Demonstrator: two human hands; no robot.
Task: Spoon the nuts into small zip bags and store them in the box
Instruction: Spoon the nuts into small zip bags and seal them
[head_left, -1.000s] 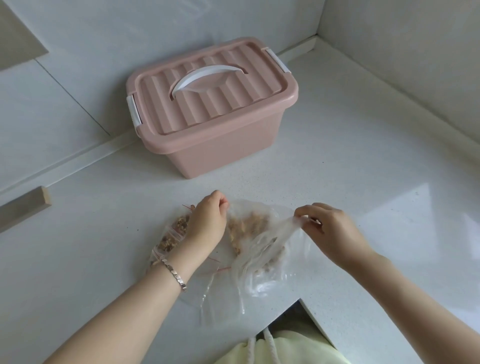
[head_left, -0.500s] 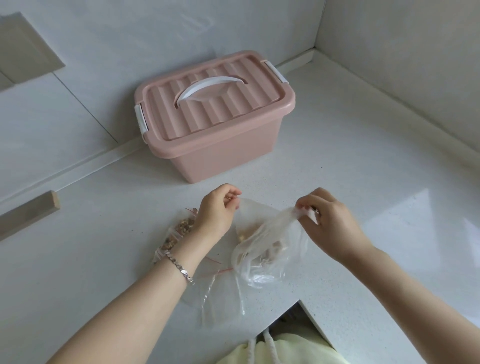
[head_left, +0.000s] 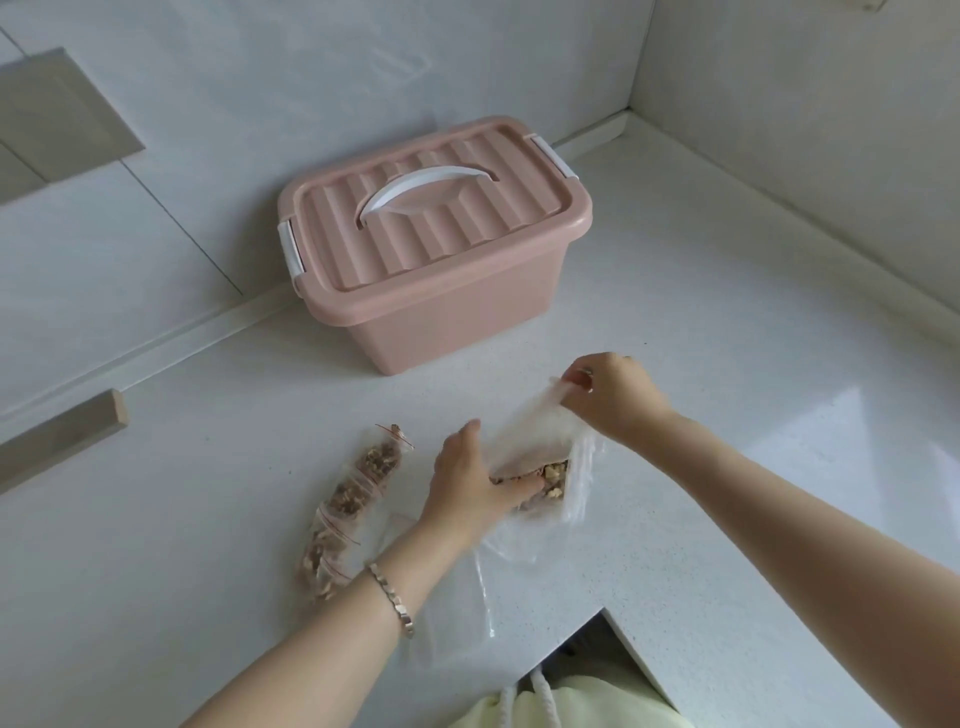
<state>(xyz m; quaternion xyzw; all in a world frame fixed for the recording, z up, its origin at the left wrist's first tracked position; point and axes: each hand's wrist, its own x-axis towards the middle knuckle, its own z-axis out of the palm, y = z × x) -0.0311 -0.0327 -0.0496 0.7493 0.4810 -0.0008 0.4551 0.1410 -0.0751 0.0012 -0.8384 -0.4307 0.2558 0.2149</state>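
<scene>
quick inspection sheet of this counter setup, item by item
surface: white speckled counter, glare patch at the right.
job's things: pink box at the back, lid on, white handle folded down; large clear bag with nuts in its bottom; row of small filled zip bags lying left of it. No spoon seen.
clutter: nothing seen.
hands: left hand presses on the large bag's lower part; right hand pinches its top, lifted off the counter.
cables: nothing seen.
surroundings: pale tiled walls meeting in a corner; wooden strip at the left edge; bracelet on the left wrist.
</scene>
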